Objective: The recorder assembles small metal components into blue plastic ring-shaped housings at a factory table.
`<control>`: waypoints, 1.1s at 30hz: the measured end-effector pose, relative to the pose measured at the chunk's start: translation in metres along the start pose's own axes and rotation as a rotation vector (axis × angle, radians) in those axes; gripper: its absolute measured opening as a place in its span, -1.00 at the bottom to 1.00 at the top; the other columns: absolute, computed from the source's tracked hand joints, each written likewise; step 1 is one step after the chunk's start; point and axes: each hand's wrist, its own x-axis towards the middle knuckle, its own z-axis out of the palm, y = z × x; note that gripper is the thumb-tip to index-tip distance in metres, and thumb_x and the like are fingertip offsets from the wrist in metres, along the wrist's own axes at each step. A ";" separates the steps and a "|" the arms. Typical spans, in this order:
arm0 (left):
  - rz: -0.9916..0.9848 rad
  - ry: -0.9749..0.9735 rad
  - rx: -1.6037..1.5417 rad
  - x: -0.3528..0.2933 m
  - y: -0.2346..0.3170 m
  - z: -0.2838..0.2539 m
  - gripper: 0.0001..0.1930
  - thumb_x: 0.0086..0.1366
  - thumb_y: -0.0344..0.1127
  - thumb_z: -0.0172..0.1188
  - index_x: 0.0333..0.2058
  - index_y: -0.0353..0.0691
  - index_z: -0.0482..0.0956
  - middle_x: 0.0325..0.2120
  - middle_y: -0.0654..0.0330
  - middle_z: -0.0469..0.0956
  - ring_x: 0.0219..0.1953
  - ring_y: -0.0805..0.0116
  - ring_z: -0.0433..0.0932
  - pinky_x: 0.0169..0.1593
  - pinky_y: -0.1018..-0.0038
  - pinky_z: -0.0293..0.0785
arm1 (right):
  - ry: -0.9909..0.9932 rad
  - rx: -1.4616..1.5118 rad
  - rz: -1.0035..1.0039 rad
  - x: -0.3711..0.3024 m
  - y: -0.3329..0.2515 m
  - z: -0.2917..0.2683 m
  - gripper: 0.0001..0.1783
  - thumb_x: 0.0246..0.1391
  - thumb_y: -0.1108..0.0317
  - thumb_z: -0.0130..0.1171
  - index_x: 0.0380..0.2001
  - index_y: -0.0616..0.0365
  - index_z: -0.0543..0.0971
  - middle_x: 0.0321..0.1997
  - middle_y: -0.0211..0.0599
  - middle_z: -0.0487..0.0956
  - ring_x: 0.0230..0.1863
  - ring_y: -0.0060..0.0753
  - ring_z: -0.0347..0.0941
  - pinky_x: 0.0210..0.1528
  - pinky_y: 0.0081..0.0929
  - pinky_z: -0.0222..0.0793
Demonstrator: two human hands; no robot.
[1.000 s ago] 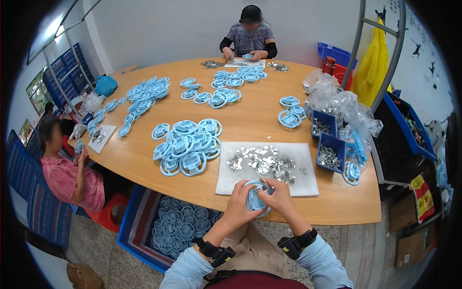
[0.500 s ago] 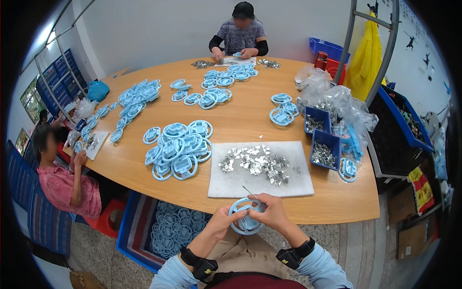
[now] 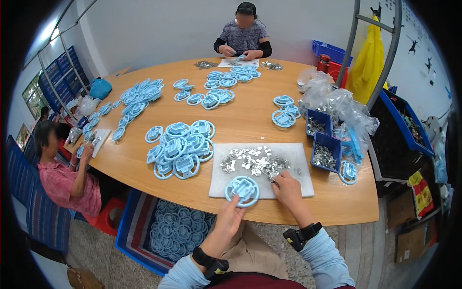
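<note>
On the white mat [image 3: 298,159], left hand [image 3: 230,217] holds a blue ring [image 3: 242,190]; right hand [image 3: 288,189] pinches a metal piece [image 3: 272,178].

I have a single view, from a fisheye camera on the wearer's head, looking down and forward over the round wooden tabletop [image 3: 144,164]. It sits close above the near edge, so the left hand [image 3: 230,216] and right hand [image 3: 288,190] come in from the bottom, large and near. The far rim, where another seated person [image 3: 243,36] works, is small and distant (straight lines bow hard toward the dark border). No second view overlaps it.
</note>
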 end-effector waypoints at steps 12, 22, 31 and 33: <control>0.968 -0.502 1.786 0.012 0.056 0.005 -0.34 -0.12 -0.05 0.40 -0.08 -0.32 0.43 -0.06 0.05 0.41 0.01 0.14 0.37 0.04 0.28 0.28 | -0.080 0.591 0.047 0.004 -0.013 0.008 -0.89 -0.10 0.38 0.20 -0.48 0.19 0.56 -0.47 -0.20 0.47 -0.45 -0.17 0.43 -0.40 -0.34 0.33; 0.979 -0.412 1.691 0.040 0.027 -0.009 -0.24 -0.28 0.04 0.44 -0.07 -0.21 0.44 -0.03 0.06 0.38 0.06 0.07 0.31 0.13 0.22 0.15 | -0.003 0.318 -0.199 0.007 -0.041 0.026 -0.89 -0.08 0.38 0.19 -0.43 0.14 0.55 -0.41 -0.25 0.47 -0.46 -0.17 0.48 -0.46 -0.35 0.38; 0.961 -0.357 1.602 0.050 0.010 -0.007 -0.31 -0.28 -0.01 0.43 -0.12 -0.23 0.49 -0.04 0.09 0.40 0.03 0.09 0.32 0.13 0.21 0.15 | -0.164 -0.197 -0.288 0.001 -0.050 0.022 -0.76 -0.22 0.43 0.18 -0.38 0.20 0.50 -0.29 -0.16 0.45 -0.50 -0.18 0.54 -0.54 -0.34 0.45; 0.955 -0.337 1.669 0.051 0.009 -0.002 -0.28 -0.33 -0.08 0.45 -0.09 -0.22 0.48 -0.06 0.05 0.42 0.00 0.07 0.36 0.10 0.22 0.20 | -0.141 -0.117 -0.251 -0.006 -0.037 0.026 -0.73 -0.21 0.43 0.17 -0.33 0.20 0.50 -0.28 -0.08 0.49 -0.50 -0.18 0.54 -0.52 -0.32 0.46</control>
